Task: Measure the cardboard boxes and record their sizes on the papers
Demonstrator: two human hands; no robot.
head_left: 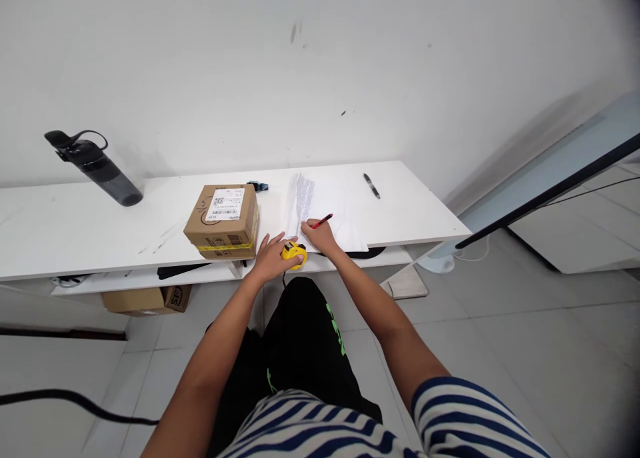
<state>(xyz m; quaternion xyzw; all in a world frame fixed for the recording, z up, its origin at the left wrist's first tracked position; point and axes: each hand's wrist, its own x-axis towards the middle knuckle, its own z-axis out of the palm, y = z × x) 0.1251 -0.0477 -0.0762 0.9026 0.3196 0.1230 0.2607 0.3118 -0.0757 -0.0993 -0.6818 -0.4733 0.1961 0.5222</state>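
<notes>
"So, what are the hands doing?"

"The right hand [320,237] grips a red pen [323,221] above the near part of the paper [299,205]. The left hand [269,261] holds a yellow tape measure [289,250] thumb-side, other fingers spread, at the paper's near-left corner, between both hands."

"How might they handle?"

"Tape measure: probably hard, compact, best held by its sides. Pen: light, pinched low. Paper: thin, creases easily, best pressed flat."

"Farther out?"

"Left of the paper, a box [220,228]; right, a black pen [371,186]."
</notes>
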